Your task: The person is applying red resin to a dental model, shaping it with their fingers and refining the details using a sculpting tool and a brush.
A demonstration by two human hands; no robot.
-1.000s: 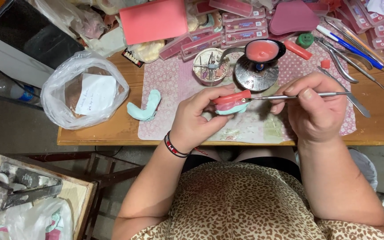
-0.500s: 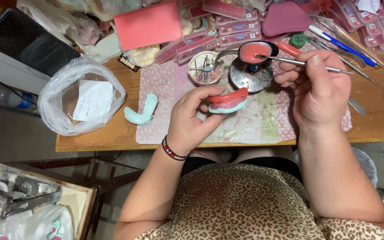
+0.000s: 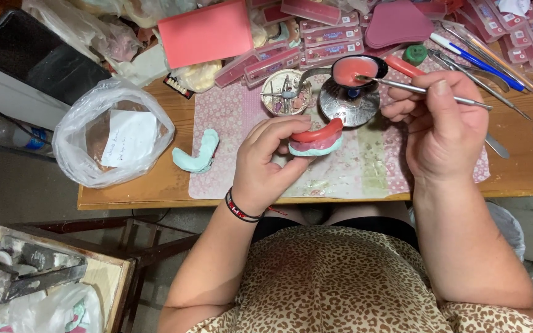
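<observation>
On the wooden table (image 3: 155, 185), a floral mat (image 3: 229, 117) lies under the work. Right hand (image 3: 442, 126) grips a thin metal instrument (image 3: 424, 90), tip dipped in the ladle of pink wax (image 3: 354, 69). Left hand (image 3: 269, 160) clasps a green dental cast with red wax rim (image 3: 317, 140) above the mat. Spare green cast (image 3: 197, 154) lies well left.

Red wax rim (image 3: 317, 132) — pale-green cast (image 3: 316, 146), pink floral mat (image 3: 229, 111), leopard-print top (image 3: 340, 283)

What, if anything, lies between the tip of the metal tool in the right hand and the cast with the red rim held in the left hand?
Nothing visible does. The metal tool in the right hand has its tip at the ladle of pink wax; the cast in the left hand sits below-left across open mat.
</observation>
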